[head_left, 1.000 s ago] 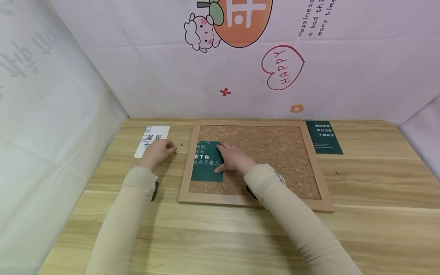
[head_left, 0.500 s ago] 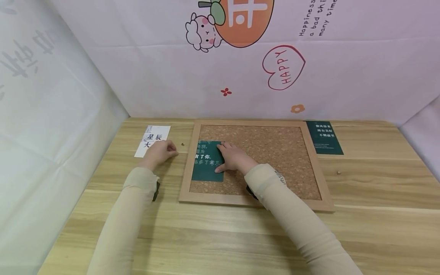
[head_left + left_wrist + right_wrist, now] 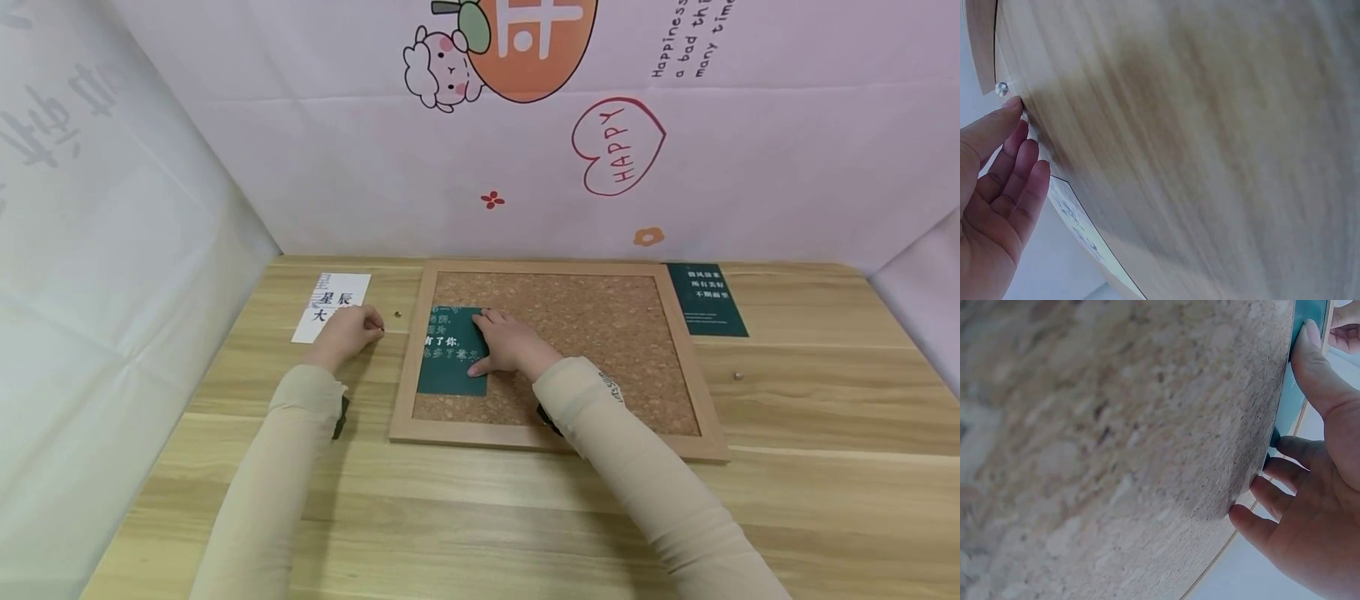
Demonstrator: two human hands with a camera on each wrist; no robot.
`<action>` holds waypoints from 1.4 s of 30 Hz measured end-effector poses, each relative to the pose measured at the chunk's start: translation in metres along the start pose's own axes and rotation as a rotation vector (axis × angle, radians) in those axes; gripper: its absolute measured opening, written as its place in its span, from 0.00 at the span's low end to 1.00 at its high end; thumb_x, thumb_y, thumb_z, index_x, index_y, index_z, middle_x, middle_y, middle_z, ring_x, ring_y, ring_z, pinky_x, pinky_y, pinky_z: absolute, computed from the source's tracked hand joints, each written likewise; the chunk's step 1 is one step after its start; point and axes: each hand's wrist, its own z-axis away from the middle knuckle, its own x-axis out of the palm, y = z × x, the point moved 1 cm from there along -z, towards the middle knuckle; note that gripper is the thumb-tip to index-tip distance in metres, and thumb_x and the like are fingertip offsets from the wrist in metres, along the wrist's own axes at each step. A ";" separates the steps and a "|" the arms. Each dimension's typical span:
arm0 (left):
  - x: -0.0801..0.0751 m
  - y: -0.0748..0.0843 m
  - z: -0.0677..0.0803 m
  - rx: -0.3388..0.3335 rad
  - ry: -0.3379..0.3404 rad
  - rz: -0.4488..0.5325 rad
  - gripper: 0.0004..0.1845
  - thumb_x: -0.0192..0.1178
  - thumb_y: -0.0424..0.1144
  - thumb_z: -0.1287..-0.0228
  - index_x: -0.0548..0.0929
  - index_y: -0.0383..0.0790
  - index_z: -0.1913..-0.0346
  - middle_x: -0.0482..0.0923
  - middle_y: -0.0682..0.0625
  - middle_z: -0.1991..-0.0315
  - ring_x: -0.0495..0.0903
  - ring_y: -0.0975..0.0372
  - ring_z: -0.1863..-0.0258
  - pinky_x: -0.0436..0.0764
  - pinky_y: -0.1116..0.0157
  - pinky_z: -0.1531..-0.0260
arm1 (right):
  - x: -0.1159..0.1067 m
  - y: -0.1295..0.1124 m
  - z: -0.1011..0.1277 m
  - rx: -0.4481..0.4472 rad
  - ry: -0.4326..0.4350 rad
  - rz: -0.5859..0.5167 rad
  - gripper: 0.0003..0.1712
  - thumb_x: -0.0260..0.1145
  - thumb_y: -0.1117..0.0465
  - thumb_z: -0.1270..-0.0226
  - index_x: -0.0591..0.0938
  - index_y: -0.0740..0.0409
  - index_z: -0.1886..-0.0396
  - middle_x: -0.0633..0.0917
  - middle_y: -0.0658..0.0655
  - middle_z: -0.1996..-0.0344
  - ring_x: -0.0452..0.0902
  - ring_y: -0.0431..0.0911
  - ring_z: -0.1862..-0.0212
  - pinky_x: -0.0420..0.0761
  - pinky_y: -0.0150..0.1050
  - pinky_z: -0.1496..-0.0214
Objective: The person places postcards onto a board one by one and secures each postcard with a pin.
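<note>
A: What is the right hand (image 3: pixel 504 342) doing?
B: It lies flat on the green card (image 3: pixel 448 360), fingers straight and pressing it against the cork board (image 3: pixel 600 333); the right wrist view shows the thumb on the card's edge

A: Where does that card sit?
B: In the left part of the board, just inside the wooden frame (image 3: pixel 408 350), printed side up with white lettering

A: And the left hand (image 3: pixel 343 332)?
B: It rests on the tabletop (image 3: pixel 480 517) to the left of the board, over the lower corner of a white card (image 3: pixel 333 300). Its fingers are loosely curled and grip nothing; in the left wrist view the fingertip nearly touches a small pushpin (image 3: pixel 1002 88)

A: Anything else around?
B: A second green card (image 3: pixel 707 300) lies just right of the board, and another pin (image 3: pixel 738 376) sits on the wood below it, well apart from both hands
</note>
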 end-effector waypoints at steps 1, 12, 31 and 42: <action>0.000 0.000 0.000 0.000 0.001 0.002 0.09 0.58 0.33 0.34 0.81 0.30 0.56 0.83 0.36 0.57 0.81 0.48 0.55 0.79 0.53 0.50 | 0.000 0.000 0.000 0.000 0.001 0.001 0.55 0.67 0.41 0.41 0.51 0.58 0.24 0.51 0.60 0.24 0.47 0.55 0.23 0.56 0.49 0.23; -0.002 0.001 0.001 -0.083 0.032 -0.027 0.18 0.56 0.46 0.31 0.81 0.32 0.56 0.83 0.38 0.57 0.80 0.51 0.59 0.79 0.55 0.55 | 0.000 0.001 -0.001 0.001 -0.001 -0.002 0.53 0.66 0.42 0.40 0.51 0.58 0.24 0.51 0.60 0.24 0.46 0.55 0.23 0.55 0.49 0.22; 0.002 0.000 -0.003 -0.114 0.003 -0.069 0.15 0.55 0.41 0.30 0.81 0.31 0.54 0.83 0.38 0.55 0.81 0.51 0.57 0.80 0.56 0.54 | 0.000 0.001 -0.002 0.000 -0.006 0.008 0.54 0.66 0.41 0.41 0.51 0.58 0.24 0.51 0.60 0.23 0.46 0.55 0.23 0.54 0.49 0.22; 0.001 0.001 -0.002 -0.125 -0.021 -0.029 0.13 0.54 0.38 0.30 0.79 0.30 0.54 0.82 0.37 0.53 0.80 0.50 0.54 0.79 0.55 0.50 | 0.000 0.001 -0.003 0.004 -0.012 0.001 0.55 0.67 0.41 0.41 0.50 0.57 0.24 0.50 0.59 0.23 0.45 0.55 0.22 0.54 0.49 0.22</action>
